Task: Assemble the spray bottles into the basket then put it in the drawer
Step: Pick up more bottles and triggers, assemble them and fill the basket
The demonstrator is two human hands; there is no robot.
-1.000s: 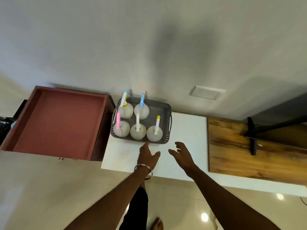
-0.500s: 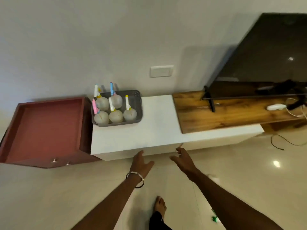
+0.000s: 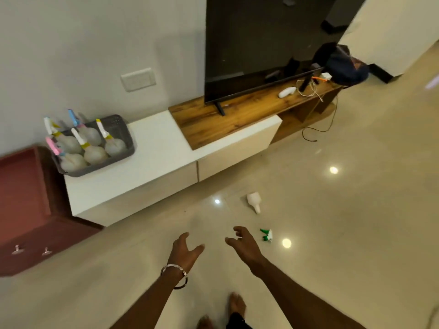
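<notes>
A grey basket (image 3: 123,138) stands on the left end of the white cabinet top (image 3: 161,143), holding several round clear spray bottles (image 3: 95,154) with coloured nozzles. On the floor lies a white bottle body (image 3: 254,201) without its head, and nearer me a green and white spray head (image 3: 266,234). My right hand (image 3: 244,243) hovers open just left of the spray head, holding nothing. My left hand (image 3: 184,250), with a metal bangle on the wrist, is also open and empty over the floor. The open reddish drawer (image 3: 21,186) is at the far left.
A large dark TV (image 3: 261,43) stands on a wooden shelf (image 3: 237,115) to the right, with a white remote (image 3: 286,91) and loose cables (image 3: 313,91). A dark bag (image 3: 344,67) sits at the shelf's far end. My bare feet (image 3: 235,305) are on the glossy tiled floor.
The view has swung right and down, away from the basket toward the floor. Both hands have drawn back from the cabinet and now hover over the tiles near the loose spray head.
</notes>
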